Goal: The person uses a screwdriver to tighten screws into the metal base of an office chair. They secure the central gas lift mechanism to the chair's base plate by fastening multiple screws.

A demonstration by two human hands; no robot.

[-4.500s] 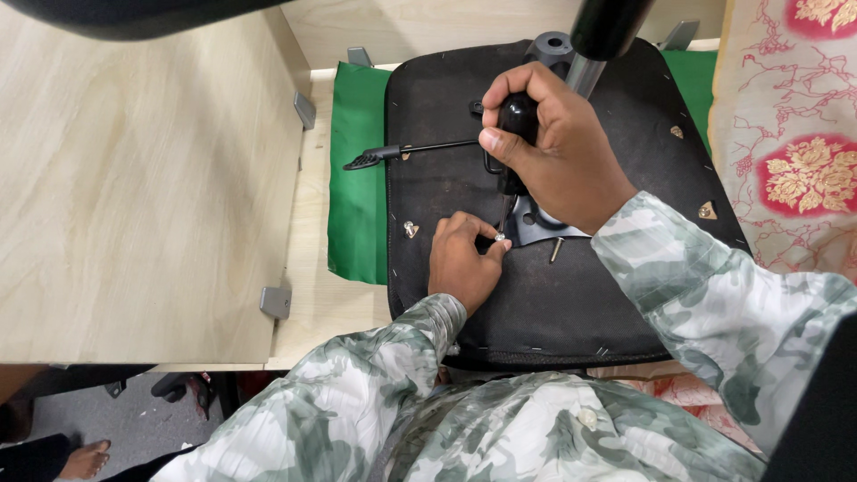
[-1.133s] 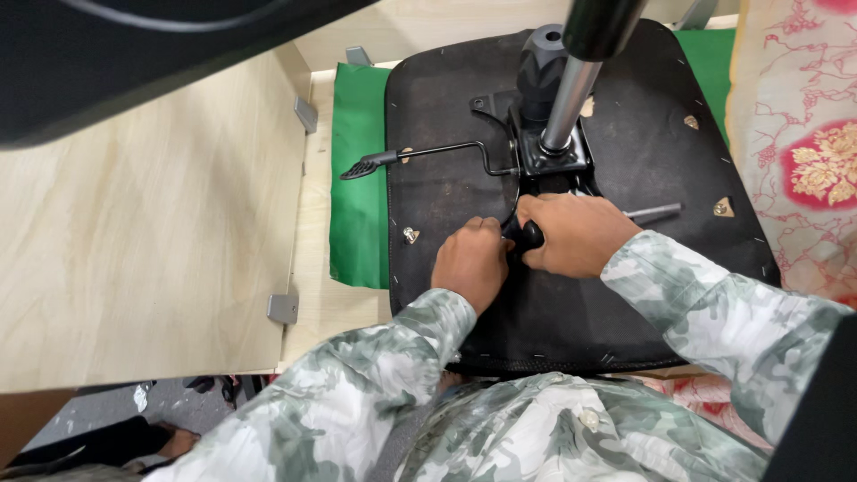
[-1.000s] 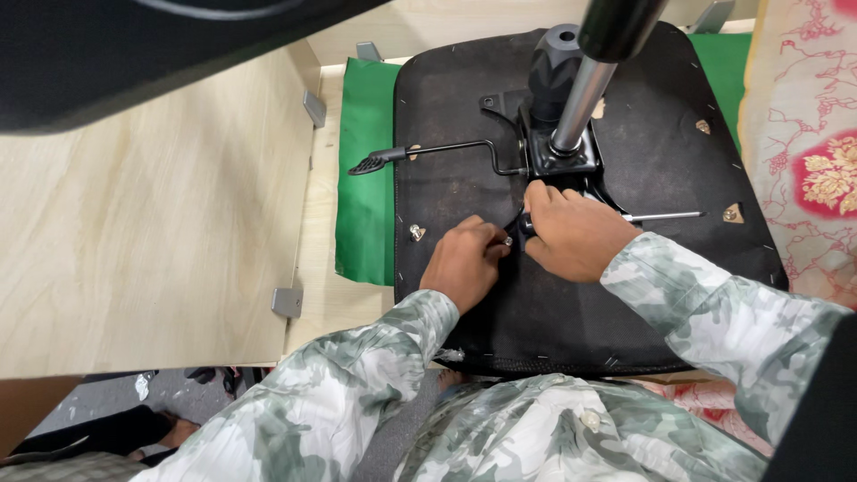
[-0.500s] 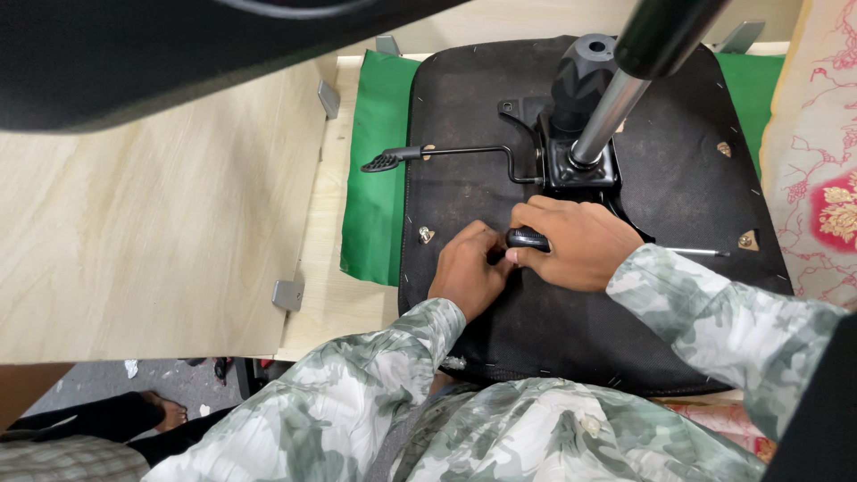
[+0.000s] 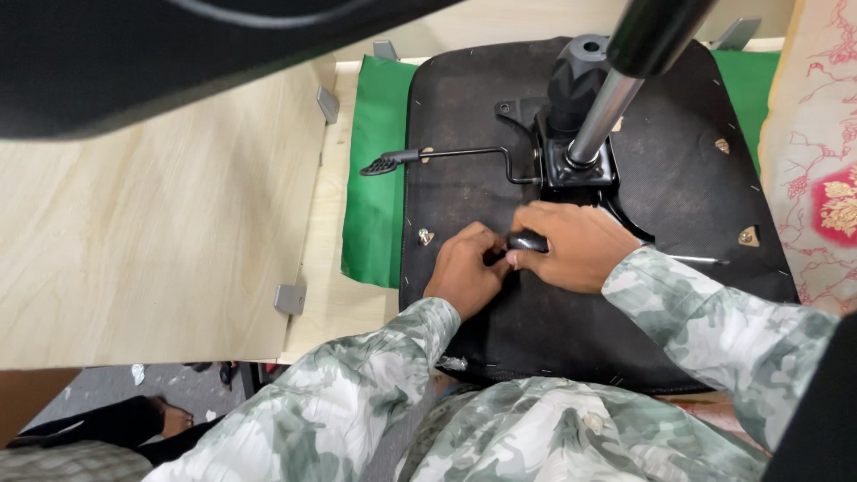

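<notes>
An upturned black chair seat [image 5: 678,178] lies on a green cloth [image 5: 375,178]. A black mechanism plate [image 5: 580,165] is bolted to its middle, and a chrome gas-lift column [image 5: 600,125] rises from it. My right hand [image 5: 576,245] rests on the seat just below the plate, closed around a black-handled tool [image 5: 528,241]. The tool's thin metal shaft [image 5: 701,260] shows to the right of my wrist. My left hand [image 5: 464,268] is beside it, with curled fingers touching the end of the handle. A small metal fitting [image 5: 426,236] sits left of that hand.
A black lever [image 5: 428,159] sticks out left from the plate. A light plywood panel [image 5: 152,214] with metal brackets [image 5: 290,297] lies to the left, and a floral cloth [image 5: 821,161] to the right. A dark blurred shape [image 5: 178,45] overhangs the top. Someone's foot [image 5: 165,415] is on the floor.
My right hand came down from the mechanism plate with the tool and now lies next to my left hand on the seat. Over the last second both hands stayed put.
</notes>
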